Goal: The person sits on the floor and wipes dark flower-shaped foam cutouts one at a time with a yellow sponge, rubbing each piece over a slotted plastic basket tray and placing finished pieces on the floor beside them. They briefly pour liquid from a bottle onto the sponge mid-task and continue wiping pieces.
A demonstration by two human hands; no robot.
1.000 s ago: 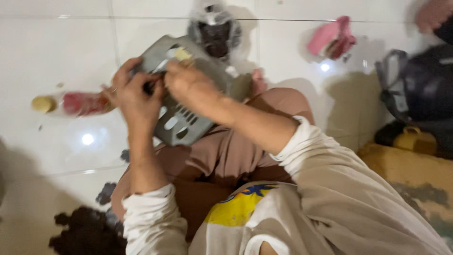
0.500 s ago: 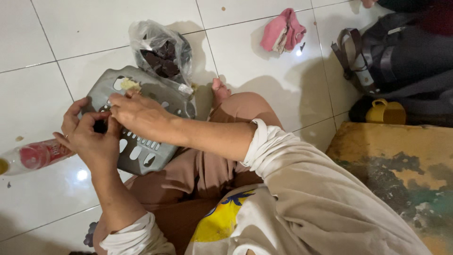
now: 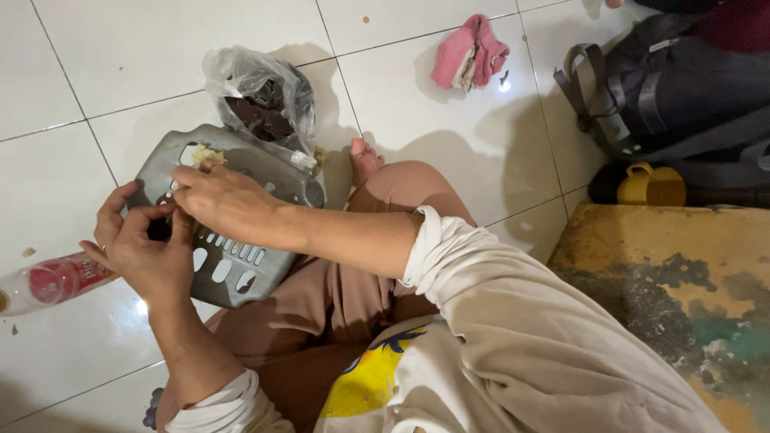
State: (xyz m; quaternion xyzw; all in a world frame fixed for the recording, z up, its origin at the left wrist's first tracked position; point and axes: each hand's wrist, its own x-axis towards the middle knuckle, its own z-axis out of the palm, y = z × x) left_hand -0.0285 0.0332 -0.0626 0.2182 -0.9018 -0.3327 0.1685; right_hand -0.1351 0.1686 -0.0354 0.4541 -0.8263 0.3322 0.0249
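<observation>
Together, left hand [image 3: 140, 244] and right hand [image 3: 224, 200] grip grey slotted panel [image 3: 241, 265].

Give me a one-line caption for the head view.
Seated on a tiled floor, both hands grip a grey slotted plastic panel.

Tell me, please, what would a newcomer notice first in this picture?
First, the two hands at the left-centre: the left hand and right hand meet on a grey slotted plastic panel resting on the person's lap. Just behind it a clear plastic bag with dark pieces lies on the white tiled floor. A pink cloth lies farther back.
</observation>
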